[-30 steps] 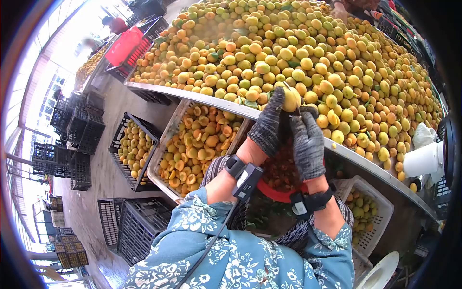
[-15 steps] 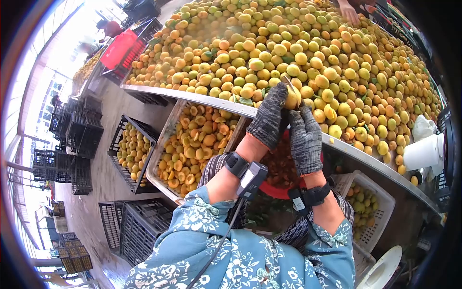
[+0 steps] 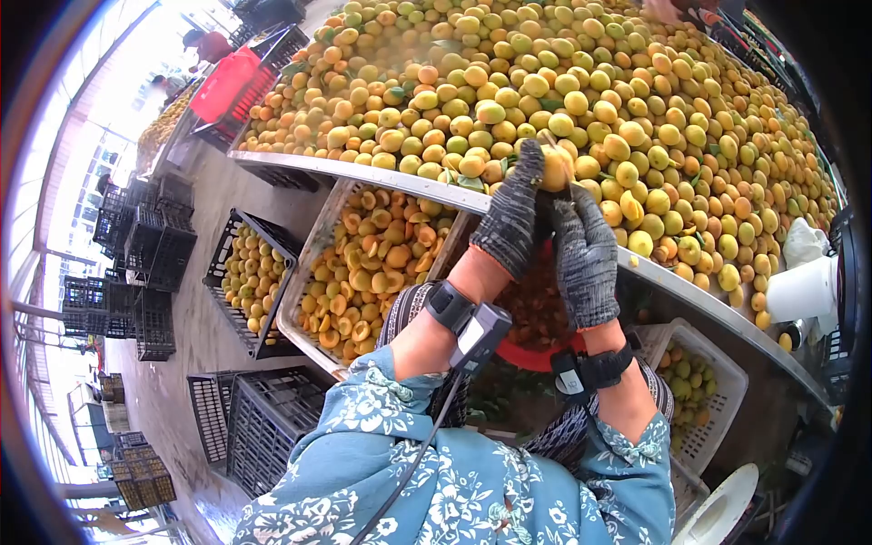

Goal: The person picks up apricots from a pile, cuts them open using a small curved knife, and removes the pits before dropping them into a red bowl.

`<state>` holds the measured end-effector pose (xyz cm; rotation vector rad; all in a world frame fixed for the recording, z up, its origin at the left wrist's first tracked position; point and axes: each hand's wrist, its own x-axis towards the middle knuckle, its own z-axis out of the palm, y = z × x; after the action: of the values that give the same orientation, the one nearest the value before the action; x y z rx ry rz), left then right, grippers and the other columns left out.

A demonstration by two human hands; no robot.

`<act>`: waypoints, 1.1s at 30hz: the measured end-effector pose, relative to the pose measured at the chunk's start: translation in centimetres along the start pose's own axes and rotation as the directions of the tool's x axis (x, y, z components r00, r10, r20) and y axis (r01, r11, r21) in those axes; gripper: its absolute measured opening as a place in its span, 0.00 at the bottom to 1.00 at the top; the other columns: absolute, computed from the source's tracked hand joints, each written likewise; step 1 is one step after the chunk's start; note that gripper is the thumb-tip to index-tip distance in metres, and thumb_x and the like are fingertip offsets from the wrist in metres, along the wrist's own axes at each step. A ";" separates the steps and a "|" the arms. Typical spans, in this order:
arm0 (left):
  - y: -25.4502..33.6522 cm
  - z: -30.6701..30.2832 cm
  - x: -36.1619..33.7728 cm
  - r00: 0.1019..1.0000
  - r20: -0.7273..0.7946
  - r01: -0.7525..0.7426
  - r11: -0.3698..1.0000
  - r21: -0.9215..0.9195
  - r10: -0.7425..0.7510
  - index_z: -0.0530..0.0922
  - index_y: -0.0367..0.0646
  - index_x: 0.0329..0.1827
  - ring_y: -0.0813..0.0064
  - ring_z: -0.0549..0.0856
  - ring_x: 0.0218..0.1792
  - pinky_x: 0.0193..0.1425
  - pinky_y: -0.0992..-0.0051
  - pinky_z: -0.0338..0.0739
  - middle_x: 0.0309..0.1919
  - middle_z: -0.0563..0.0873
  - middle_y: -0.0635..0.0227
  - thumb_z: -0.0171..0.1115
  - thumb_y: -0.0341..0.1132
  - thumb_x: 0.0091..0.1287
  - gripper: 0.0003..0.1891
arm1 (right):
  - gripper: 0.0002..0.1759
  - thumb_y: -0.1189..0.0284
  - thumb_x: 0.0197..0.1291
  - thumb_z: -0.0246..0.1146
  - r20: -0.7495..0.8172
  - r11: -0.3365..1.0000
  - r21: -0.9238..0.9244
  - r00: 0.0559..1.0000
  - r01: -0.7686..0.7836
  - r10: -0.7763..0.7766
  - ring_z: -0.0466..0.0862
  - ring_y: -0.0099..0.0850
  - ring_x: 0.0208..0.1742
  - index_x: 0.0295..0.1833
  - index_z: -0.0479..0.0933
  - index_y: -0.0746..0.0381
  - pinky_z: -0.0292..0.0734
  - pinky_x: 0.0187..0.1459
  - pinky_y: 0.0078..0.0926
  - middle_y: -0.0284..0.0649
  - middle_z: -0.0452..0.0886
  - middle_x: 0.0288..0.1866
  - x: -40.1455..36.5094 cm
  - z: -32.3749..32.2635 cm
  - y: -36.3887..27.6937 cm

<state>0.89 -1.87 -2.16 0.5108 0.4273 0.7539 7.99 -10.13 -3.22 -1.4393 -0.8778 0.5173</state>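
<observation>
My left hand [image 3: 510, 216], in a dark grey knit glove, grips a yellow apricot [image 3: 555, 170] at the table's near edge. My right hand [image 3: 585, 262], gloved alike, is closed just below the fruit on a small knife [image 3: 549, 139]; its thin blade lies against the apricot and its handle is hidden by the fingers. Beneath both hands, a red basin [image 3: 525, 359] with brownish-orange bits sits between my knees, partly covered by my wrists.
Whole apricots are heaped across the metal-edged table [image 3: 363, 173]. A pale crate [image 3: 289, 313] of apricot halves stands left, beside a black crate [image 3: 218, 289] of fruit. Another white crate [image 3: 727, 413] is at right, below a white bucket [image 3: 804, 289]. Another person's hand [image 3: 661, 11] reaches over the heap.
Both hands stay at the fruit, and the apricot has turned slightly in my grip, shifting a little upward. The other person's hand at the top has moved up towards the frame's edge.
</observation>
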 end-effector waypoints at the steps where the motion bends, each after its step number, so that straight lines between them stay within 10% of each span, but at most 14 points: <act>1: -0.1 0.2 -0.3 0.998 0.025 0.055 0.997 0.047 -0.056 0.77 0.46 0.51 0.76 0.82 0.34 0.40 0.76 0.81 0.38 0.83 0.70 0.59 0.52 0.70 0.19 | 0.18 0.68 0.67 0.60 -0.001 1.000 -0.005 1.000 -0.002 0.002 0.83 0.33 0.40 0.55 0.77 0.69 0.77 0.44 0.28 0.49 0.85 0.40 0.4 -0.2 0.0; 4: -0.8 -1.1 0.7 0.998 0.042 0.045 0.982 0.185 -0.054 0.75 0.46 0.58 0.79 0.81 0.39 0.40 0.77 0.80 0.44 0.82 0.71 0.56 0.54 0.70 0.23 | 0.17 0.71 0.66 0.60 0.063 0.956 0.262 0.990 -0.135 0.123 0.82 0.27 0.40 0.54 0.77 0.72 0.77 0.43 0.25 0.47 0.85 0.41 1.3 -0.9 0.5; 7: -0.2 -1.0 1.2 0.994 0.103 0.010 0.992 0.123 -0.023 0.76 0.41 0.54 0.76 0.82 0.42 0.46 0.77 0.79 0.44 0.82 0.65 0.55 0.45 0.73 0.17 | 0.16 0.71 0.66 0.60 0.084 0.997 0.064 0.996 -0.044 0.038 0.82 0.27 0.41 0.54 0.77 0.72 0.77 0.44 0.25 0.46 0.85 0.42 0.9 -1.4 -0.2; 9: 0.2 -0.7 0.9 0.929 0.218 -0.371 0.729 0.576 0.301 0.74 0.39 0.57 0.74 0.81 0.47 0.50 0.75 0.79 0.49 0.80 0.63 0.54 0.41 0.74 0.17 | 0.17 0.70 0.66 0.60 0.093 0.993 0.048 0.991 -0.104 0.099 0.82 0.28 0.41 0.54 0.77 0.71 0.76 0.44 0.26 0.46 0.85 0.42 0.8 -1.5 -0.5; 11: -0.1 -1.4 1.3 0.948 0.206 -0.317 0.792 0.521 0.244 0.71 0.39 0.60 0.74 0.80 0.50 0.52 0.74 0.78 0.52 0.79 0.63 0.53 0.39 0.74 0.17 | 0.17 0.70 0.67 0.60 0.099 0.986 0.032 0.982 -0.164 0.160 0.81 0.28 0.41 0.54 0.77 0.71 0.76 0.45 0.26 0.46 0.85 0.42 0.6 -1.4 -0.6; 14: -1.2 -4.0 2.8 0.823 0.423 -0.557 0.395 0.730 0.379 0.71 0.39 0.61 0.75 0.80 0.51 0.53 0.74 0.78 0.51 0.79 0.63 0.54 0.42 0.74 0.19 | 0.18 0.68 0.67 0.60 0.080 0.977 0.132 0.984 -0.171 0.161 0.82 0.30 0.41 0.54 0.77 0.71 0.76 0.45 0.27 0.48 0.85 0.41 0.3 -1.1 -0.4; 17: -2.6 -5.9 5.2 0.773 0.293 -0.616 0.556 0.558 0.563 0.74 0.39 0.55 0.72 0.82 0.48 0.52 0.75 0.79 0.46 0.81 0.64 0.56 0.46 0.73 0.19 | 0.19 0.66 0.67 0.59 0.077 0.968 0.111 0.973 -0.225 0.217 0.83 0.37 0.44 0.54 0.77 0.70 0.76 0.47 0.31 0.51 0.84 0.43 -0.1 -0.8 0.1; 19: -0.3 -2.3 2.8 0.981 -0.086 -0.158 0.973 0.171 0.174 0.75 0.40 0.50 0.70 0.83 0.43 0.49 0.75 0.81 0.40 0.82 0.66 0.57 0.50 0.71 0.20 | 0.20 0.65 0.67 0.59 0.024 0.940 -0.335 0.997 -0.058 0.070 0.83 0.44 0.48 0.55 0.77 0.70 0.75 0.48 0.36 0.55 0.83 0.45 -0.8 -0.5 -0.4; 25: -0.9 -0.2 0.9 0.998 -0.030 -0.052 0.987 0.149 0.057 0.78 0.48 0.50 0.84 0.81 0.32 0.31 0.82 0.77 0.35 0.82 0.77 0.57 0.54 0.70 0.20 | 0.18 0.65 0.66 0.59 0.014 0.995 -0.100 1.000 0.005 -0.004 0.81 0.51 0.49 0.55 0.77 0.66 0.75 0.51 0.40 0.55 0.82 0.48 0.1 -0.8 1.7; 27: -1.2 -0.1 0.8 0.998 -0.059 0.025 0.976 0.216 -0.012 0.79 0.48 0.51 0.85 0.81 0.33 0.33 0.82 0.77 0.36 0.83 0.77 0.57 0.56 0.70 0.21 | 0.18 0.65 0.66 0.58 0.168 0.738 -0.531 0.906 0.416 -0.389 0.81 0.51 0.50 0.55 0.77 0.66 0.75 0.52 0.40 0.55 0.82 0.49 0.3 -1.7 2.5; 28: -1.1 -0.8 1.0 0.998 -0.008 0.055 0.967 0.251 -0.054 0.79 0.48 0.51 0.83 0.81 0.35 0.37 0.81 0.77 0.38 0.83 0.76 0.58 0.56 0.69 0.21 | 0.18 0.65 0.67 0.58 0.085 0.952 -0.235 0.980 0.198 -0.183 0.81 0.51 0.50 0.56 0.77 0.65 0.74 0.52 0.42 0.56 0.82 0.48 0.3 -1.4 2.6; 33: -1.1 -1.5 1.9 0.999 0.006 -0.050 0.969 0.242 0.050 0.79 0.48 0.51 0.81 0.81 0.36 0.38 0.79 0.77 0.39 0.82 0.74 0.63 0.51 0.67 0.19 | 0.20 0.62 0.68 0.58 0.045 0.944 -0.329 0.999 0.013 0.002 0.83 0.48 0.48 0.59 0.76 0.62 0.76 0.50 0.41 0.54 0.82 0.47 0.5 -1.0 2.0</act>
<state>1.96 -0.73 -4.34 0.7529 0.5117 0.7540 9.49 -10.15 -4.98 -1.7336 -1.0394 0.4119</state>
